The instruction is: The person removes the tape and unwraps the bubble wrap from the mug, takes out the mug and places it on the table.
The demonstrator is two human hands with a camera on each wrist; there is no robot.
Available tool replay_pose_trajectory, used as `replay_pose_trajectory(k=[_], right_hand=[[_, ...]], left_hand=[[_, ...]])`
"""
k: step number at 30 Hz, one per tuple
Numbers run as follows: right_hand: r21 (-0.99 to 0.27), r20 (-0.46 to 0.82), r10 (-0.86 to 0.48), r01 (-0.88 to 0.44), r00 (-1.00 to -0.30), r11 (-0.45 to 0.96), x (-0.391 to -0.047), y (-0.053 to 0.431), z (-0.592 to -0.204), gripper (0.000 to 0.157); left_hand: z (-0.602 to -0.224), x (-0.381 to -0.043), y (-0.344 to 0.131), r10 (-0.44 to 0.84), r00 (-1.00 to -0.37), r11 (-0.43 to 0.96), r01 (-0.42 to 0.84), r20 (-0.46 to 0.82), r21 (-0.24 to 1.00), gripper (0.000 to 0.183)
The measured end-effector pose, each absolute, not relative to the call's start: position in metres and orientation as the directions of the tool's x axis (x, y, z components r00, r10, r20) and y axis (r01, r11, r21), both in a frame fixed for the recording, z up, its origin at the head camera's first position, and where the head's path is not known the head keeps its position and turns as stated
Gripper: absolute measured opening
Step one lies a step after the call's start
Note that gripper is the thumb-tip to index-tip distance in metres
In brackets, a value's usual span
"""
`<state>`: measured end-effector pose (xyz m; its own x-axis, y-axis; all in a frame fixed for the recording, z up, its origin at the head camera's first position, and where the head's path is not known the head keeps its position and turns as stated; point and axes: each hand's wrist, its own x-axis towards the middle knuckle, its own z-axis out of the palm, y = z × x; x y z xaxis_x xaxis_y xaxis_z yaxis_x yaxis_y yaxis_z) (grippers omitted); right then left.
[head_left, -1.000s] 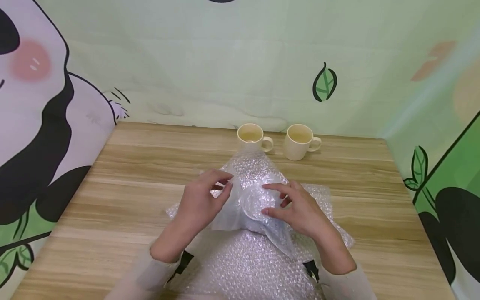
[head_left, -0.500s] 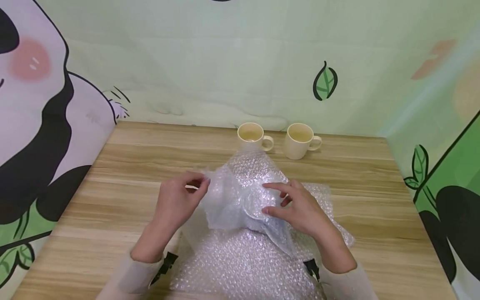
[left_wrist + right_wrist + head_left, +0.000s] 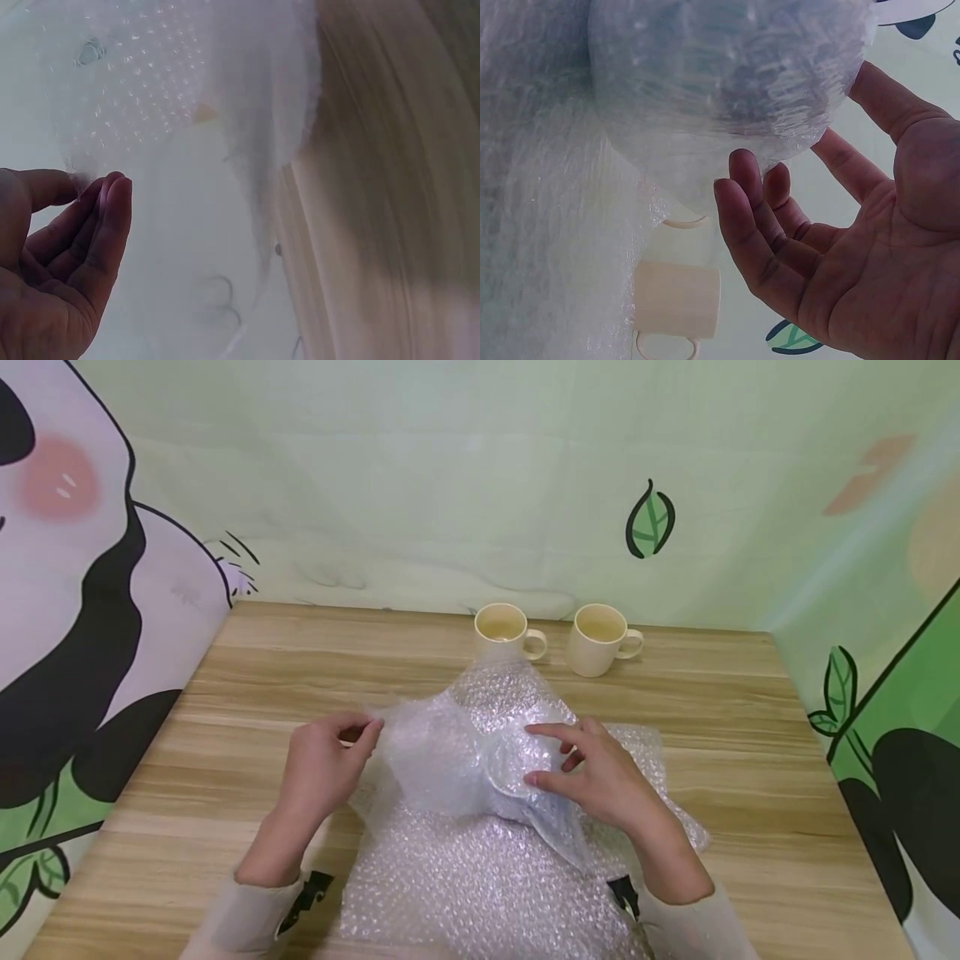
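Note:
Between the hands is a rounded bundle [image 3: 517,764] covered in clear bubble wrap; its contents are hidden. My right hand [image 3: 609,781] holds it from the right with spread thumb and forefinger. The right wrist view shows that hand [image 3: 892,232] with its fingertips against the bundle [image 3: 727,67]. To the left, my left hand [image 3: 318,768] pinches the edge of a bubble wrap flap [image 3: 431,756] between thumb and fingers. In the left wrist view the flap [image 3: 142,67] stretches up from the pinching hand [image 3: 67,262]. More bubble wrap [image 3: 480,881] lies flat underneath.
Two cream mugs, a left one [image 3: 501,631] and a right one [image 3: 592,647], stand upright near the table's back edge, just behind the bubble wrap. The wooden table [image 3: 247,693] meets a printed cloth wall [image 3: 375,485] at the back.
My left hand has moved left and slightly toward me, drawing the flap out so it spreads wider. The right hand has stayed at the bundle.

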<state>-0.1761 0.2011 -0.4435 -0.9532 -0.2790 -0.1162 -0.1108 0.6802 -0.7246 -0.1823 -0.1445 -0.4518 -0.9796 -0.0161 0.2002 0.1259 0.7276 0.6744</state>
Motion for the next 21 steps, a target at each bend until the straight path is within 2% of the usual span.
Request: replay_pose_trajectory(k=[14,21], right_hand=[[-0.727,-0.121,-0.28,-0.107,-0.952,0.678,-0.176,0.201,-0.442,0.061],[-0.726,-0.126,-0.282,-0.106,-0.951,0.68,-0.176,0.202,-0.442,0.061]], left_hand=[[-0.461,-0.183,-0.156,-0.064,-0.983,0.732,0.07,0.17,0.678,0.019],[-0.464,-0.186,-0.16,-0.089,-0.992,0.711,0.001,0.092,0.703,0.02]])
